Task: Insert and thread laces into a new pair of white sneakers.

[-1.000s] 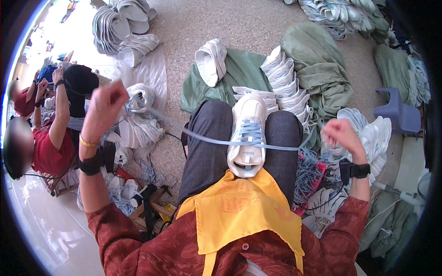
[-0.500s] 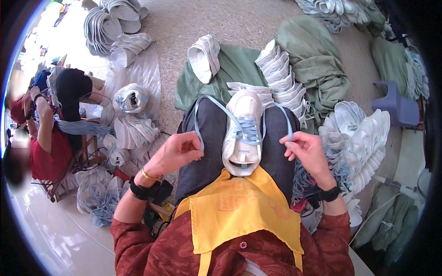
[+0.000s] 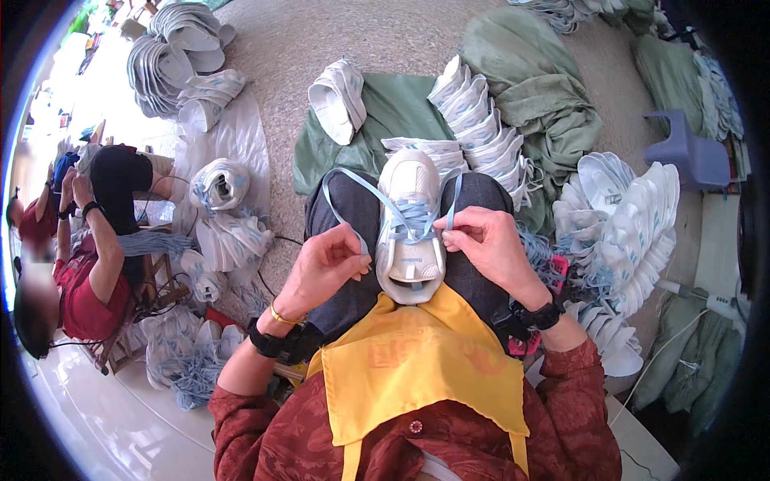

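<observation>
A white sneaker rests on my lap between my thighs, its toe pointing away from me. A light blue shoelace is threaded through its eyelets, with a free length looping out on each side. My left hand, left of the shoe, pinches the left lace end between thumb and fingers. Close to the shoe's right side, my right hand pinches the other lace end near the top eyelets. The lace tips inside the fingers are partly hidden.
White shoe uppers stand stacked on a green cloth ahead. More uppers are piled at right, near a grey-blue plastic stool. At left, a co-worker in a red shirt sits beside further stacks and lace bundles.
My right hand has moved left, close to the shoe, bringing its lace end inward. My left hand has shifted slightly right. The view has turned a little.
</observation>
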A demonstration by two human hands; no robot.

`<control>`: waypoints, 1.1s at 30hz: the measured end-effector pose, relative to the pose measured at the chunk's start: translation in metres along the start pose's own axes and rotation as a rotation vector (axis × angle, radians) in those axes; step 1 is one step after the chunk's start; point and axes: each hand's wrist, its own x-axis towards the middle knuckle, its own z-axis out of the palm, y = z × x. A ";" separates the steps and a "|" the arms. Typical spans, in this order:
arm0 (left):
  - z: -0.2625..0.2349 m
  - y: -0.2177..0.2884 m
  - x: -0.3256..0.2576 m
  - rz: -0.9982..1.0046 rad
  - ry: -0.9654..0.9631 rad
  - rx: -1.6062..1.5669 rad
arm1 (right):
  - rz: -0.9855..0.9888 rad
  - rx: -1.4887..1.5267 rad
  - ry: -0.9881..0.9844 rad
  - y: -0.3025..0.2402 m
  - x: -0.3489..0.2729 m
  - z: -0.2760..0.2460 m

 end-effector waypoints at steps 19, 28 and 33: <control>0.004 -0.009 0.004 0.009 0.031 -0.116 | 0.007 0.134 0.109 0.016 -0.011 0.011; 0.011 -0.010 0.007 0.041 0.081 -0.093 | -0.105 -0.015 0.210 0.013 -0.014 0.017; 0.013 -0.011 0.007 0.045 0.113 -0.133 | -0.135 -0.046 0.195 0.006 -0.012 0.015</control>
